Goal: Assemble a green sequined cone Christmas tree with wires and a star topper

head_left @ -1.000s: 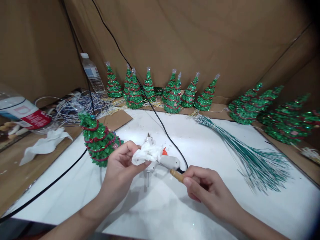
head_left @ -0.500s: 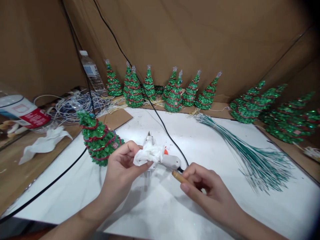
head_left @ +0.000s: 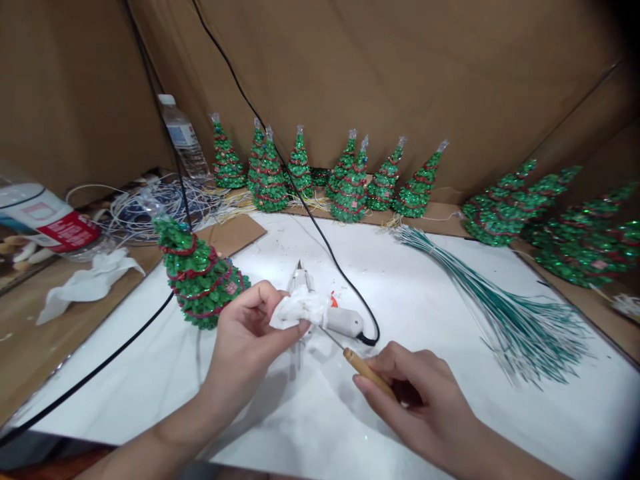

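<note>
My left hand pinches a crumpled white tissue over the middle of the white board. In my right hand is an awl with a wooden handle and a thin metal shaft. The shaft points up and left to the tissue; its tip is hidden there. Under and behind the tissue lies a white glue gun, its nozzle pointing away from me and its trigger side partly covered. Left of my left hand stands a green tinsel Christmas tree with red garland.
Several small trees line the back, with more at the right. A bundle of green and white wires lies right. Bottles, tangled wire and a loose tissue are left. A black cord crosses the board.
My right hand has shifted slightly down, drawing the awl a little away from the tissue, so more of its handle and shaft shows. My left hand keeps its pinch on the tissue.
</note>
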Demonstrator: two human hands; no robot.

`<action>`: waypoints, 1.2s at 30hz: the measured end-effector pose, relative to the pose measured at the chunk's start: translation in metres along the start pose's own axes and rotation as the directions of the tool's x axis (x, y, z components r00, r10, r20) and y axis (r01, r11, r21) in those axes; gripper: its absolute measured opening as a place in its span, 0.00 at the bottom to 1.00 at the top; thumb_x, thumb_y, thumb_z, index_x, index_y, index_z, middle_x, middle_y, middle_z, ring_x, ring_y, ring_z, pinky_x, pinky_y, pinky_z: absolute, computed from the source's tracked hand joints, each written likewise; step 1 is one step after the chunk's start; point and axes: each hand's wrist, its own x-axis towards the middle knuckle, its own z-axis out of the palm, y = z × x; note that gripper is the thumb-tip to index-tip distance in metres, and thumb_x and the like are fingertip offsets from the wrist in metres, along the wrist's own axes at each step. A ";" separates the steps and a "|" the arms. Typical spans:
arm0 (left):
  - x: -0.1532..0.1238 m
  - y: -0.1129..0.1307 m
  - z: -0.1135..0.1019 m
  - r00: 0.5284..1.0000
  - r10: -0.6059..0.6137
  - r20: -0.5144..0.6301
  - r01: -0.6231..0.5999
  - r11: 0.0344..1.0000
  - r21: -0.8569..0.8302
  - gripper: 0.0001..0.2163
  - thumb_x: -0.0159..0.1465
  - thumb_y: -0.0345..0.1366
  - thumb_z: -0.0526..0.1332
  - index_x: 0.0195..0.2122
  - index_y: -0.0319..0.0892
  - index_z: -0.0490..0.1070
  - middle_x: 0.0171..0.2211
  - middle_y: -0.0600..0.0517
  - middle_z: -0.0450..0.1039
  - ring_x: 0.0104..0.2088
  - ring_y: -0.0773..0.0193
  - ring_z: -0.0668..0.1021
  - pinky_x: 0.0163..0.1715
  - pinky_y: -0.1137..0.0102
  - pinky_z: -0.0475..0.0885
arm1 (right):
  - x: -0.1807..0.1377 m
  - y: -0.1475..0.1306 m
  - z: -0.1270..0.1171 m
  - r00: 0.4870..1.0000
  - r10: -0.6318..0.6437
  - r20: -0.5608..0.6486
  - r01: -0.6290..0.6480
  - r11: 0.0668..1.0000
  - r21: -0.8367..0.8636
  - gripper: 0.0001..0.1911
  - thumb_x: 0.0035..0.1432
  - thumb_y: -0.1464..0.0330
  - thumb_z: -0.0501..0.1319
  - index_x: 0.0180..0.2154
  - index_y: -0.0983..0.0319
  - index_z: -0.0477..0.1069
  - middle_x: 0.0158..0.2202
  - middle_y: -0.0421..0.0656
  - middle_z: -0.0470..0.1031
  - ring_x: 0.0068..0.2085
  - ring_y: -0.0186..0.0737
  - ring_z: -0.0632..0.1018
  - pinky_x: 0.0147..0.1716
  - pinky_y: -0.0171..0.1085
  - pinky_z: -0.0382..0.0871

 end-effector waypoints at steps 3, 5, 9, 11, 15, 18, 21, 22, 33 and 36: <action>-0.001 0.001 0.001 0.999 0.026 0.024 -0.025 0.999 -0.025 0.19 0.53 0.26 0.68 0.21 0.41 0.53 0.20 0.60 0.59 0.22 0.74 0.62 0.22 0.81 0.61 | 0.002 -0.005 0.002 1.000 -0.005 0.017 0.004 0.999 0.033 0.11 0.59 0.70 0.60 0.27 0.59 0.58 0.19 0.32 0.57 0.18 0.26 0.58 0.17 0.29 0.51; -0.003 0.002 0.002 0.998 0.048 0.034 -0.047 0.998 -0.041 0.20 0.54 0.25 0.66 0.22 0.41 0.51 0.20 0.60 0.58 0.23 0.74 0.62 0.22 0.81 0.60 | 0.004 -0.008 0.004 0.997 0.048 0.067 -0.055 0.992 0.117 0.14 0.59 0.69 0.59 0.26 0.59 0.55 0.18 0.32 0.56 0.18 0.25 0.57 0.17 0.29 0.49; -0.004 0.003 0.001 0.997 0.065 0.039 -0.063 0.997 -0.041 0.21 0.54 0.24 0.65 0.22 0.42 0.48 0.20 0.60 0.55 0.23 0.73 0.60 0.22 0.80 0.58 | 0.006 -0.012 0.005 0.950 0.190 0.246 -0.263 0.915 0.307 0.14 0.61 0.64 0.57 0.26 0.60 0.56 0.17 0.31 0.53 0.18 0.25 0.54 0.16 0.29 0.46; -0.005 0.003 0.001 0.998 0.055 0.035 -0.054 0.998 -0.031 0.22 0.54 0.24 0.65 0.22 0.42 0.47 0.21 0.60 0.54 0.23 0.73 0.58 0.22 0.80 0.57 | 0.006 -0.012 0.005 0.921 0.235 0.311 -0.344 0.867 0.362 0.13 0.62 0.62 0.56 0.27 0.60 0.58 0.17 0.30 0.53 0.18 0.25 0.54 0.16 0.29 0.46; -0.004 0.004 0.001 0.999 0.044 0.030 -0.043 0.999 -0.016 0.23 0.54 0.24 0.65 0.23 0.42 0.46 0.21 0.60 0.52 0.23 0.72 0.57 0.22 0.79 0.56 | 0.006 -0.012 0.005 0.927 0.249 0.282 -0.339 0.877 0.340 0.12 0.61 0.63 0.58 0.28 0.60 0.59 0.18 0.30 0.54 0.19 0.25 0.56 0.16 0.28 0.49; -0.004 0.005 0.001 0.999 0.052 0.015 -0.052 0.999 -0.007 0.23 0.53 0.24 0.66 0.22 0.42 0.46 0.22 0.59 0.51 0.23 0.72 0.57 0.22 0.79 0.56 | 0.004 -0.012 0.005 0.984 0.120 0.133 -0.145 0.968 0.203 0.15 0.59 0.68 0.59 0.26 0.59 0.53 0.19 0.30 0.52 0.19 0.25 0.56 0.16 0.27 0.49; -0.004 0.005 0.001 0.998 0.056 0.014 -0.055 0.998 -0.008 0.23 0.52 0.24 0.66 0.22 0.42 0.46 0.22 0.59 0.52 0.24 0.72 0.58 0.22 0.80 0.56 | 0.003 -0.011 0.008 0.990 -0.135 -0.044 0.135 0.991 -0.005 0.14 0.57 0.75 0.59 0.27 0.60 0.55 0.19 0.31 0.52 0.18 0.25 0.55 0.16 0.29 0.49; -0.004 0.005 0.001 0.998 0.057 0.014 -0.057 0.998 -0.006 0.23 0.52 0.24 0.66 0.22 0.42 0.45 0.22 0.59 0.52 0.23 0.72 0.58 0.22 0.80 0.56 | 0.002 -0.011 0.009 0.970 -0.226 -0.090 0.218 0.972 -0.088 0.12 0.57 0.77 0.59 0.28 0.60 0.57 0.19 0.31 0.53 0.18 0.26 0.55 0.17 0.30 0.50; -0.002 0.002 -0.002 0.993 0.114 -0.002 -0.114 0.993 0.002 0.24 0.52 0.22 0.66 0.22 0.42 0.45 0.21 0.59 0.52 0.23 0.73 0.59 0.22 0.80 0.57 | 0.001 -0.011 0.013 0.934 -0.338 -0.118 0.309 0.927 -0.212 0.06 0.57 0.79 0.58 0.37 0.66 0.66 0.20 0.34 0.60 0.19 0.27 0.58 0.17 0.31 0.53; -0.002 0.002 -0.002 0.992 0.122 -0.004 -0.122 0.992 -0.001 0.24 0.52 0.22 0.66 0.22 0.42 0.44 0.20 0.59 0.53 0.23 0.73 0.59 0.22 0.79 0.57 | 0.003 -0.013 0.010 0.989 -0.147 -0.003 0.147 0.988 0.041 0.05 0.60 0.77 0.55 0.34 0.62 0.62 0.20 0.31 0.55 0.18 0.26 0.55 0.17 0.29 0.50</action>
